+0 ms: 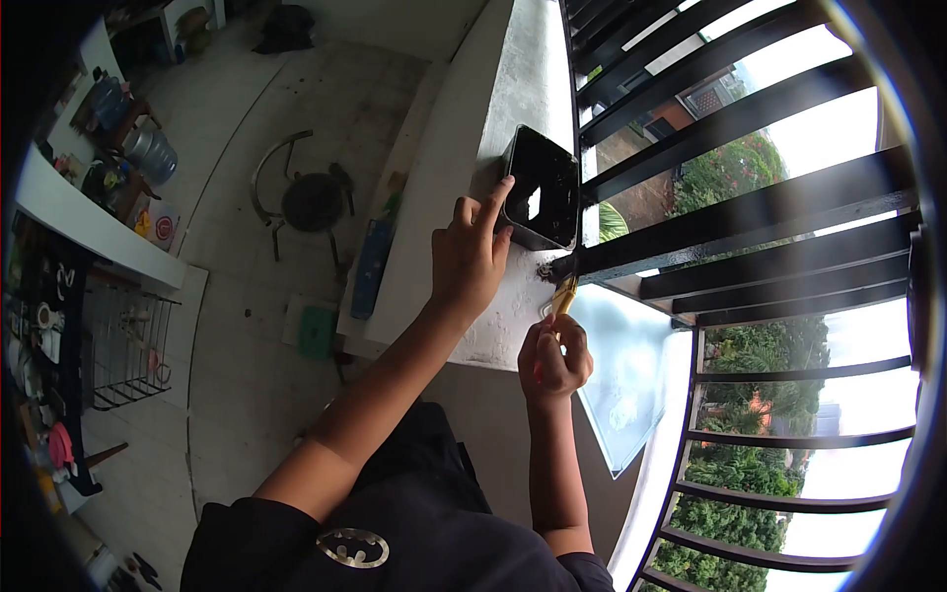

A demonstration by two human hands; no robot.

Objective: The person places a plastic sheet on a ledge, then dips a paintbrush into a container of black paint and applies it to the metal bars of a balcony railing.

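A black square container (567, 202) with dark contents stands on the white ledge (493, 331), beside the black window bars. My left hand (472, 252) is at its near left side, index finger and thumb touching the rim and wall. My right hand (555, 360) is closed around the handle of a paintbrush (565, 296), below the container. The brush's dark tip meets the lower end of a thick black bar (730, 222), where the bar joins the ledge. Dark marks lie on the ledge by that joint.
Black bars run along the right side, with a pale blue glass pane (621, 395) below the brush. A round-seated chair (314, 202) stands on the floor at left. A wire rack (133, 345) and water bottles (151, 156) are farther left.
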